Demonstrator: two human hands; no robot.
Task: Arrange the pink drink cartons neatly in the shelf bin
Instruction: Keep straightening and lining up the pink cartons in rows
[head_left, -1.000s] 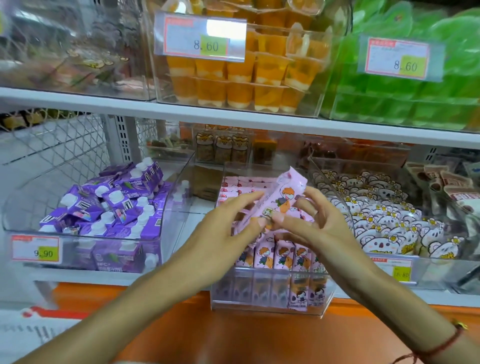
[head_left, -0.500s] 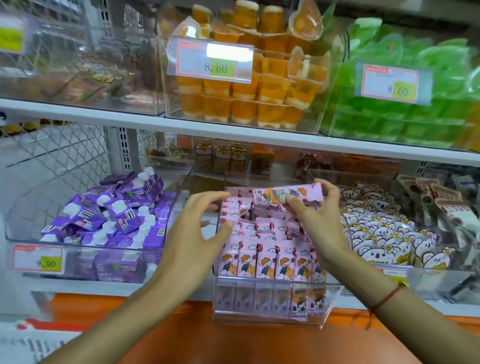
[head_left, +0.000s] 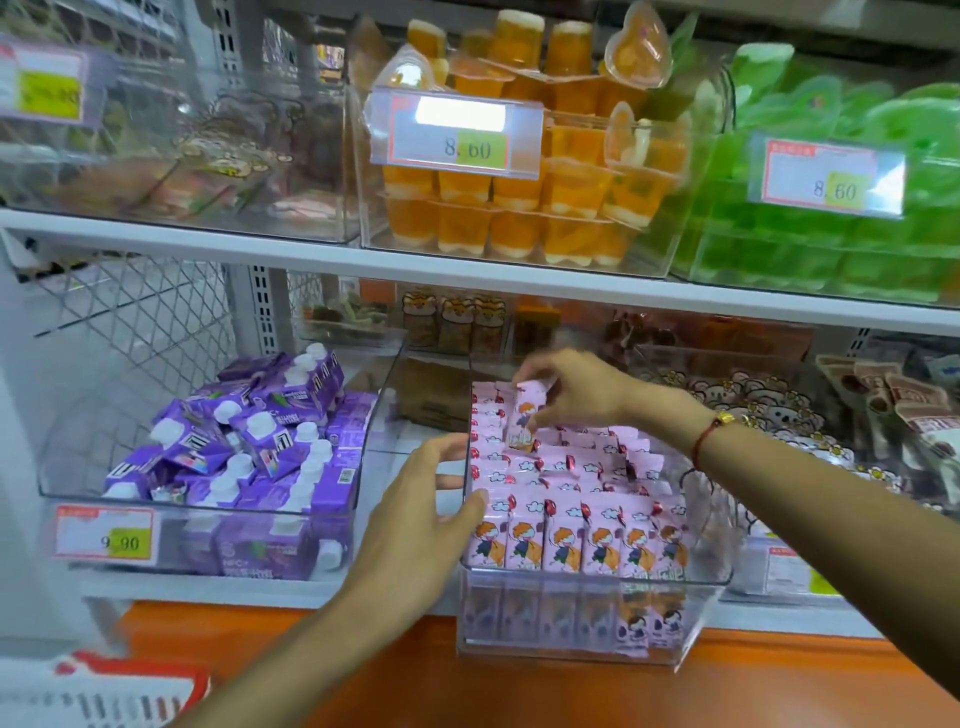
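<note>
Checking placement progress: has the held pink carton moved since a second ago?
Yes. The pink carton in the right hand went from above the clear bin's front to its back-left corner.

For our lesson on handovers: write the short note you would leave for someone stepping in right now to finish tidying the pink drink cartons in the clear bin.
Right hand: pinches one pink carton, upright, at the back left of the clear bin, not yet seated.
Left hand: open, fingers against the bin's left wall near the front.
Done: the front row stands upright, facing out; the rows behind look fairly packed.
Left: seat the held carton in its row, then straighten any tilted cartons in the middle. Whether more cartons wait outside the bin cannot be seen.
</note>
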